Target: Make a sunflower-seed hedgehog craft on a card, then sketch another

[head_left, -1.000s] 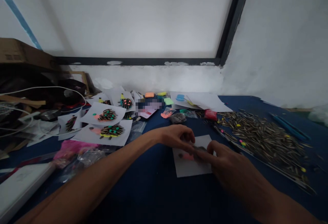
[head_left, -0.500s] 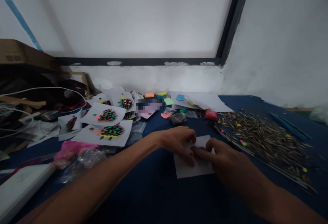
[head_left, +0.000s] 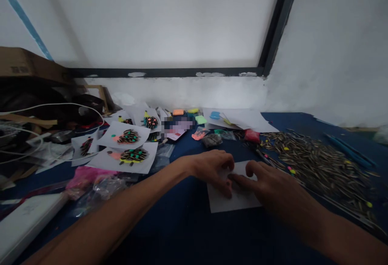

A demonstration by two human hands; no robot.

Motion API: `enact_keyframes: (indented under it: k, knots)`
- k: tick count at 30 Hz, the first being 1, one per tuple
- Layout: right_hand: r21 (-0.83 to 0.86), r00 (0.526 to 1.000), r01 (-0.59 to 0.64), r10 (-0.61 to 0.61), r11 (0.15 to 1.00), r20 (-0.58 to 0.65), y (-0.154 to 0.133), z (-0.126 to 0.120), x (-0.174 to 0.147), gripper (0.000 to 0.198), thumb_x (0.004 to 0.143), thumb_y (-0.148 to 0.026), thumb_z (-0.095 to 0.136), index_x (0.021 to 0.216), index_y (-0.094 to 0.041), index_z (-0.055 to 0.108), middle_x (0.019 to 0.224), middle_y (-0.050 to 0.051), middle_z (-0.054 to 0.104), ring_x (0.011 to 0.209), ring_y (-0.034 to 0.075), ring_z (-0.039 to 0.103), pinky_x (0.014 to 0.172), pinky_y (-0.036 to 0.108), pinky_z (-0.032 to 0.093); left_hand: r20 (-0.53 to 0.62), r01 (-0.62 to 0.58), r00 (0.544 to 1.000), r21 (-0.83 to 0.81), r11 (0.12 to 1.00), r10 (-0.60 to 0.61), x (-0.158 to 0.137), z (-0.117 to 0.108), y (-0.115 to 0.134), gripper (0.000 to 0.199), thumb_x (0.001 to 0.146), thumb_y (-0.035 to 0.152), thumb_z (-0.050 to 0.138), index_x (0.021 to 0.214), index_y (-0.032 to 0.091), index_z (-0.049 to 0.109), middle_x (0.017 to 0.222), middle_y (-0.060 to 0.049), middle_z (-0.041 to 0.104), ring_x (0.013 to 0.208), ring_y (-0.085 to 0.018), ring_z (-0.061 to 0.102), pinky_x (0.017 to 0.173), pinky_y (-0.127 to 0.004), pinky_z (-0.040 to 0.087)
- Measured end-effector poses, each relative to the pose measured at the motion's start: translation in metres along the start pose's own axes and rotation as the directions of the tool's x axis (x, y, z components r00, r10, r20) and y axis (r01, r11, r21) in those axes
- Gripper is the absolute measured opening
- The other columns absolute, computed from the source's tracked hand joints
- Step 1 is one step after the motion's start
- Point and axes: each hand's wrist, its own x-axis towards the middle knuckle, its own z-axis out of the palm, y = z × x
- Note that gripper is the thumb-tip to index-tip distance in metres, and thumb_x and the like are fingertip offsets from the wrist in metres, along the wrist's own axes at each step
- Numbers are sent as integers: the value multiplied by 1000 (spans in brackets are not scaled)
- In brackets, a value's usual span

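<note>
Left hand (head_left: 212,168), thumb and fingers parted, and right hand (head_left: 269,182) (whether it grips anything, I cannot tell) touch a paper (head_left: 222,205) at five o'clock; from it, seeds (head_left: 323,168) lie at three, decorated sheets (head_left: 146,165) at ten.

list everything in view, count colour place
paper sheet: one, white, beneath hands
small piece: one, pink, on sheet
seeds: many, dark striped, right
decorated sheets: several, white, left
phone: one, dark-edged, centre
lump: one, grey, centre
small items: several, multicoloured, back
slim object: one, blue, right
plastic wrap: some, pink, left
cardboard box: one, brown, left
cable: one, white, left
table: one, blue, below
left hand: one, bare, over paper
right hand: one, bare, over paper
</note>
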Motion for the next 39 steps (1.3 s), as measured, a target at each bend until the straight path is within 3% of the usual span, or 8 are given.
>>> enact_keyframes:
  k: [6,10,17,23,32,36,39]
  knots:
    - [65,999,-33,35,997,-25,4,3,-2,51,72,4,45,106,-29,63,85,4,56,64,15,55,53,24,35,-12,-13,1000,-5,1000,13,2,3,-4,59,58,48,79,103,20,53,102,-2,51,93,-17,50,76,-26,42]
    - [110,999,9,-5,994,-36,5,5,-4,58,73,5,43,114,-33,60,89,4,56,66,15,56,55,25,38,2,-8,1000,12,1000,8,2,3,-5,60,59,50,77,105,20,52,104,-3,51,94,-18,50,76,-27,42]
    - [-38,989,61,-66,997,-133,4,5,-6,45,78,1,47,108,-29,62,86,5,59,68,17,56,59,28,42,1,-22,1000,4,1000,22,2,3,-6,60,61,50,77,105,20,52,104,-3,51,93,-17,49,76,-27,42]
    - [-68,991,44,-52,997,-121,7,8,-7,49,78,1,49,112,-31,62,87,6,58,69,18,57,58,28,41,12,-18,1000,-9,1000,19,2,2,-6,62,60,53,76,107,21,52,104,-3,51,94,-18,50,75,-27,42]
    - [180,995,-78,88,980,-45,7,10,-8,55,75,4,43,109,-32,67,90,6,58,70,15,59,60,27,46,8,-15,1000,7,1000,15,1,1,-3,62,59,51,77,107,20,52,104,-3,51,94,-18,50,75,-27,42]
    - [335,983,-88,136,938,-122,8,5,-5,55,74,4,37,106,-28,69,92,7,59,76,15,61,63,25,49,22,-9,1000,-12,1000,9,1,1,-5,63,60,52,76,109,21,51,108,-4,51,96,-19,50,76,-28,42]
    - [319,976,-41,106,947,-192,6,1,-5,52,76,2,38,104,-28,70,92,7,59,77,15,60,63,26,48,30,-1,1000,-6,1000,1,1,0,-4,64,60,53,76,109,21,51,108,-4,50,97,-19,50,76,-27,42]
